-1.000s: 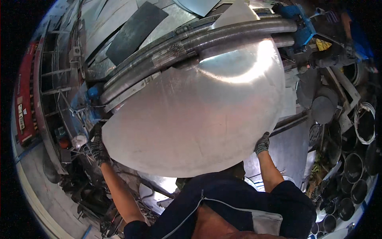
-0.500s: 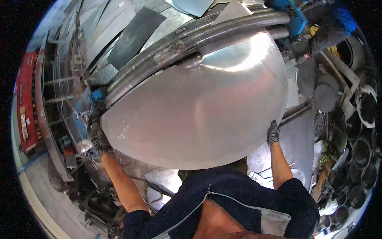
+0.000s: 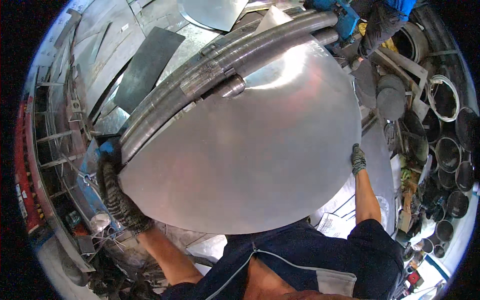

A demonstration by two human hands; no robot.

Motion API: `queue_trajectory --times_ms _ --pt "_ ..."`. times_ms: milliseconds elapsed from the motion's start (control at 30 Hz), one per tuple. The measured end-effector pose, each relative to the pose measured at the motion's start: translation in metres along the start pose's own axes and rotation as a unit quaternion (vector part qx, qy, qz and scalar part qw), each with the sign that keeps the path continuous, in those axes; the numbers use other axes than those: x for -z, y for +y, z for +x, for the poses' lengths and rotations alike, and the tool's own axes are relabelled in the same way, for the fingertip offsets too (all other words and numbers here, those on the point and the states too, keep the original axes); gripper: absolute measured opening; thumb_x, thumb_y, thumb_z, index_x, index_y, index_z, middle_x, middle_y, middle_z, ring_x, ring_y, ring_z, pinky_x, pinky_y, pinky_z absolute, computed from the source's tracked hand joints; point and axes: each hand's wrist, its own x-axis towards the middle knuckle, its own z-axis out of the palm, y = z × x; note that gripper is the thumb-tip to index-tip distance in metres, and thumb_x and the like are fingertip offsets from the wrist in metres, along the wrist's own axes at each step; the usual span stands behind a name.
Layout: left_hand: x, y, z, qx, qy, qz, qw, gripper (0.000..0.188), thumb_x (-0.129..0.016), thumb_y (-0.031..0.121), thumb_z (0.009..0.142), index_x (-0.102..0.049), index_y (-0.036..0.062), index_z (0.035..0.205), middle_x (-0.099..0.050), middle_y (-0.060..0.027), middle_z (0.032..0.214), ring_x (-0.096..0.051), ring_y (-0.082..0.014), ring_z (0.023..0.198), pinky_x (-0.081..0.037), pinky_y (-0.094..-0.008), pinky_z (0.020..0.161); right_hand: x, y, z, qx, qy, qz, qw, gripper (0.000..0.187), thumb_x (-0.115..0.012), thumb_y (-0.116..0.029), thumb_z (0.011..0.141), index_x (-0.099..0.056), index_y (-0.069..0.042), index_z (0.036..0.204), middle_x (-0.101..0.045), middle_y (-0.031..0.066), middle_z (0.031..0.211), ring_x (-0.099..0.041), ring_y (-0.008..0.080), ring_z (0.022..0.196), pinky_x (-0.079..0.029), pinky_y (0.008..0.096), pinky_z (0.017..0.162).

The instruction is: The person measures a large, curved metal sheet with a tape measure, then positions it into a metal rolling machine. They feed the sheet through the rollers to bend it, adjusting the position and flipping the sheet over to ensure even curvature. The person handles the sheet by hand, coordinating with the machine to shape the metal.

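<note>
A large, rounded grey metal sheet (image 3: pixel 240 165) fills the middle of the view, its far edge against a pair of long steel rollers (image 3: pixel 210 72). Near the far right, the sheet curves up and reflects bright light. My left hand (image 3: pixel 117 192), in a dark patterned knit glove, holds the sheet's left edge close to the rollers' end; its fingertips are hard to make out against the dark machine. On the opposite side my right hand (image 3: pixel 358 160), in a grey knit glove, grips the right edge with the thumb side showing on top.
A blue machine frame (image 3: pixel 92 172) stands at the left, and another blue end bracket (image 3: pixel 347 20) at the far right. Behind the rollers lies a dark rectangular plate (image 3: pixel 150 70) among flat sheets. Another person's dark-clad leg (image 3: pixel 380 30) is beyond. Several round pipe pieces (image 3: pixel 448 154) line the right.
The view has shifted, so the rollers sit a little farther left. The sheet's near edge appears closer to my body, and both hands stay at its sides. The left hand shows larger now.
</note>
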Motion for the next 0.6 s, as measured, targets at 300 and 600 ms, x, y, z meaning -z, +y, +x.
queue_trajectory --times_ms 300,600 --pt "-0.002 0.001 0.022 -0.049 -0.008 -0.091 0.995 0.036 -0.052 0.025 0.089 -0.054 0.0003 0.115 -0.061 -0.0090 0.083 -0.052 -0.0173 0.063 -0.041 -0.0318 0.056 -0.002 -0.009 -0.007 0.047 0.041 0.007 0.998 0.053 -0.041 -0.053 0.089 -0.065 -0.006 0.086 -0.055 0.0096 0.065 -0.049 0.0204 0.057 -0.040 0.0388 0.055" --pt "0.029 -0.026 0.037 -0.058 -0.060 -0.067 0.994 0.039 -0.050 0.026 0.090 -0.051 0.0000 0.118 -0.060 -0.0096 0.078 -0.050 -0.0176 0.054 -0.039 -0.0322 0.049 -0.029 0.046 0.001 0.131 0.094 -0.096 0.982 0.058 -0.039 -0.054 0.089 -0.063 -0.002 0.084 -0.058 0.0165 0.072 -0.055 0.0254 0.065 -0.042 0.0424 0.058"
